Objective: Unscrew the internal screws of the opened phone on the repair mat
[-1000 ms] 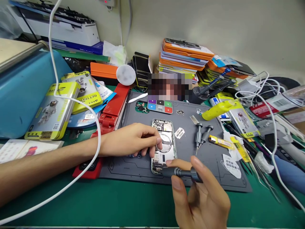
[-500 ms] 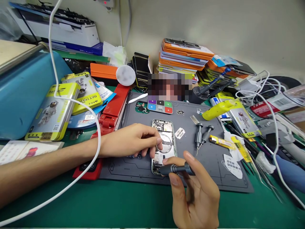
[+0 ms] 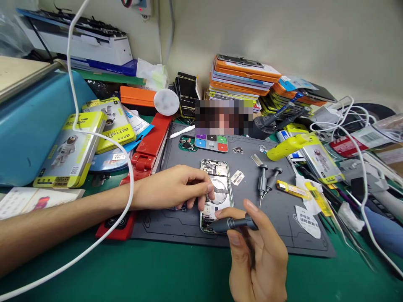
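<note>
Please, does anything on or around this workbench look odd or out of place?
Two things, perhaps. The long white cable loops in front of the left forearm, where it might get in the way. A loose razor-like blade lies beside the opened phone. I see nothing spilled.

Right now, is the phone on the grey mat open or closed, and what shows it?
Open: the phone lies uncovered, its inner parts and silvery ring showing beside the left hand.

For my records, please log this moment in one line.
left hand: at open phone; right hand: holds screwdriver over phone; phone: on mat
</note>
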Demonstrator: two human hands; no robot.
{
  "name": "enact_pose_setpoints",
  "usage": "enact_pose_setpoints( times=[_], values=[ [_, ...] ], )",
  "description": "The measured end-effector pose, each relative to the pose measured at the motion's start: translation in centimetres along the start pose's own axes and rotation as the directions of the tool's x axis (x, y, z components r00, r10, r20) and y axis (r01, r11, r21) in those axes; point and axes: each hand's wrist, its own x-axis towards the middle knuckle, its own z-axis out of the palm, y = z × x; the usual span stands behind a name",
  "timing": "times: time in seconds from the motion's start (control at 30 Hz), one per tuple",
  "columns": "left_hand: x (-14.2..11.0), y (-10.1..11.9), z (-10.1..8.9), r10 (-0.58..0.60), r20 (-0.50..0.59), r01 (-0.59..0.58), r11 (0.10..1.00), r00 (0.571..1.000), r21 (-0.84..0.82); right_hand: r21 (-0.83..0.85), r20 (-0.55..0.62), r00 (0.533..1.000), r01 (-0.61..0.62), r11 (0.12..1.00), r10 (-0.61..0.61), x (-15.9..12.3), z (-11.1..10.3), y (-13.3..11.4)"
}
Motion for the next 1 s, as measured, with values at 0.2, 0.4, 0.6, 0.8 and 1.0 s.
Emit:
enact_pose_setpoints(
  times=[0.2,0.4,0.6,0.8,1.0],
  values=[
    [-0.1,0.1,-0.1,0.001,0.003,-0.001,1.000,1.000,-0.016,0.008,-0.001,1.000,0.009,1.000,-0.009,0.0,0.2,-0.2],
    [-0.2,0.1,0.0,0.001,0.002,-0.001,1.000,1.000,-0.015,-0.085,0.020,0.994,0.107,0.991,-0.106,0.2,-0.1,-0.2],
    [0.2,-0.2,0.1,0.009,-0.001,-0.009,1.000,1.000,-0.019,-0.061,0.050,0.956,0.292,0.954,-0.290,1.4,0.3,-0.3],
    [0.1,-0.4,0.1,0.010,0.008,-0.010,1.000,1.000,0.003,-0.042,0.066,0.967,0.248,0.968,-0.245,0.7,-0.1,-0.4],
    [-0.1,-0.4,-0.1,0.018,0.015,-0.018,1.000,1.000,0.011,-0.084,0.046,0.975,0.219,0.972,-0.216,0.5,-0.4,-0.1]
  ],
)
